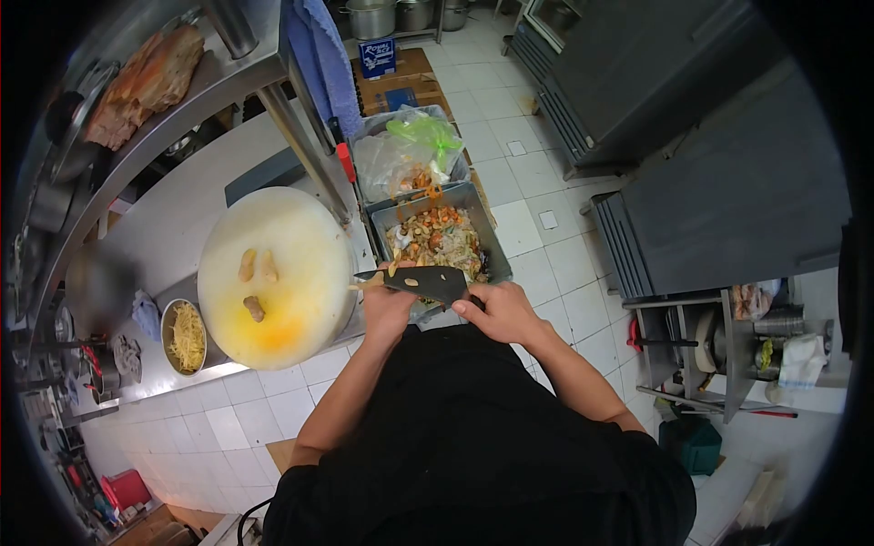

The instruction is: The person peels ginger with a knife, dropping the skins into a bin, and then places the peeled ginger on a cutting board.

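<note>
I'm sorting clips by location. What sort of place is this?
Probably a restaurant kitchen: a round chopping board on a metal counter, a broad knife in the person's right hand, and large metal pots beyond.

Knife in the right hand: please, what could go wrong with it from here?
The knife, gripped in the right hand, has its blade very close to the left hand; a slip might cut the fingers. Pale bits show on the blade and could drop. The scraps fill much of the bin, so anything dropped there may get dirty.
</note>
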`<move>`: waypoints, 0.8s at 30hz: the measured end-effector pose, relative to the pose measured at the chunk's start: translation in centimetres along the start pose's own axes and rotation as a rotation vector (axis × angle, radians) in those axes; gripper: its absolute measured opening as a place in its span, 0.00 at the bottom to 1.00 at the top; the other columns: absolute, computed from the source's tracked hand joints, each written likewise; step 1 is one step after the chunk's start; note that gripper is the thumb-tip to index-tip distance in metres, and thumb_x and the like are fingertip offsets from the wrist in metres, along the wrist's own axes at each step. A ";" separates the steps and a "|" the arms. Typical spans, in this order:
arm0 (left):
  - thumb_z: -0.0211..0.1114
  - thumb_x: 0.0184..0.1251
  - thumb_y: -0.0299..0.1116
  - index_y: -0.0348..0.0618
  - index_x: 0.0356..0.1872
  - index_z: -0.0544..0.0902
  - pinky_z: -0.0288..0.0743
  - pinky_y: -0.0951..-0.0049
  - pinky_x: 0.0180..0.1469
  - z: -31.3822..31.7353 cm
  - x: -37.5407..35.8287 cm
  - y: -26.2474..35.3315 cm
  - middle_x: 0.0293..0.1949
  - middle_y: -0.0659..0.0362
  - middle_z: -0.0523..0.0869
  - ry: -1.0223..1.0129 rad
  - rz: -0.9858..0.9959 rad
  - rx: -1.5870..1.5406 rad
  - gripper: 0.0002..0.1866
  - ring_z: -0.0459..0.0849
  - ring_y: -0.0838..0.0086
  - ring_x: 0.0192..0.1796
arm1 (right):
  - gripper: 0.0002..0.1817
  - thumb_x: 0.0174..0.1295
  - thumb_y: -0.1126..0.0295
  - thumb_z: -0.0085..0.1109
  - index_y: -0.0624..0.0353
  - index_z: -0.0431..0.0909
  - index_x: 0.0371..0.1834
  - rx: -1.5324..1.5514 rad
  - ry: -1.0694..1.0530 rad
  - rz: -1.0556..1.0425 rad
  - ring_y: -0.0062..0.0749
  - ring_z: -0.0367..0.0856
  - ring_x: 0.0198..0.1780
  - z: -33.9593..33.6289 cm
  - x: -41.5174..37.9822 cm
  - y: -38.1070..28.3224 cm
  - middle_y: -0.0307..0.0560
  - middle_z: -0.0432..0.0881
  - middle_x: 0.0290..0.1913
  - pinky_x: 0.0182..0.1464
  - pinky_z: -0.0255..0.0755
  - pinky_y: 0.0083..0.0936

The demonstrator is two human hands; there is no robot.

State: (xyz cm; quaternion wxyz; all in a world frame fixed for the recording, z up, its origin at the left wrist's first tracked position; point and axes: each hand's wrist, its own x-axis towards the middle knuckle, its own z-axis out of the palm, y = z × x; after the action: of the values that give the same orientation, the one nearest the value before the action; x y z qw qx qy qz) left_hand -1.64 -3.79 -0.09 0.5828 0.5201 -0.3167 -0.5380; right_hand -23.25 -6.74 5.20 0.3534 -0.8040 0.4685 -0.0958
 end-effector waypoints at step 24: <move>0.72 0.61 0.25 0.40 0.41 0.84 0.78 0.78 0.39 -10.4 2.5 6.2 0.35 0.60 0.86 0.508 0.493 0.505 0.09 0.82 0.79 0.32 | 0.36 0.75 0.36 0.41 0.55 0.68 0.18 0.648 -0.225 0.530 0.24 0.64 0.10 4.5 -1.9 8.0 0.37 0.65 0.12 0.15 0.58 0.25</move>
State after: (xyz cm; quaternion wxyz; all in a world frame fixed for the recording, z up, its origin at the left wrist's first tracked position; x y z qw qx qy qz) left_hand 10.41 -4.17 2.67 0.6079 0.6711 -0.3995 -0.1432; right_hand -27.56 -5.53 -3.04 0.6488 -0.5087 0.5631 -0.0557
